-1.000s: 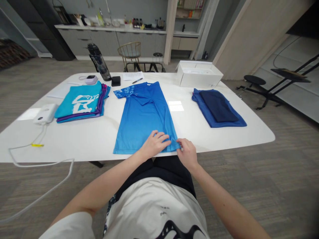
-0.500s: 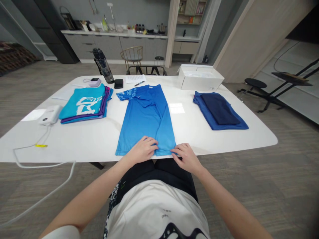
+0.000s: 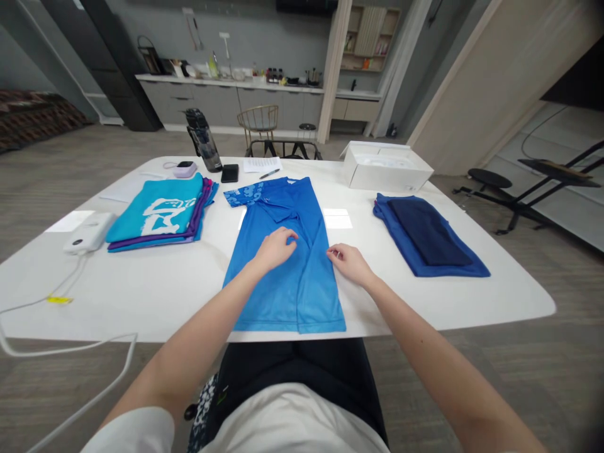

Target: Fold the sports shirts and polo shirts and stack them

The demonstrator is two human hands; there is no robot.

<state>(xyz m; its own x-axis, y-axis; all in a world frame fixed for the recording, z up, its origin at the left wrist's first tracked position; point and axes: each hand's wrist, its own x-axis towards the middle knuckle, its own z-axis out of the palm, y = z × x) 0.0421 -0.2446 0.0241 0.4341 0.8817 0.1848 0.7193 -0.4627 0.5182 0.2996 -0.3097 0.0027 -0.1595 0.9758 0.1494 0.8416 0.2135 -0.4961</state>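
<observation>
A blue short-sleeved T-shirt lies on the table before me, its right side folded inward and its patterned left sleeve spread out. My left hand is over the middle of the shirt, fingers loosely bent and holding nothing that I can see. Beside the shirt's right folded edge is my right hand, its fingers curled loosely with the tips close to the cloth. Whether those fingertips touch the fabric is unclear.
Folded clothes are stacked at left, and dark blue folded clothes lie at right. A white box, water bottle, black wallet-like item, pen and paper are behind. A white corded device sits left.
Both hands have left the shirt's bottom hem and moved up, away from my body, to about its middle height. The shirt stays folded in at the right.
</observation>
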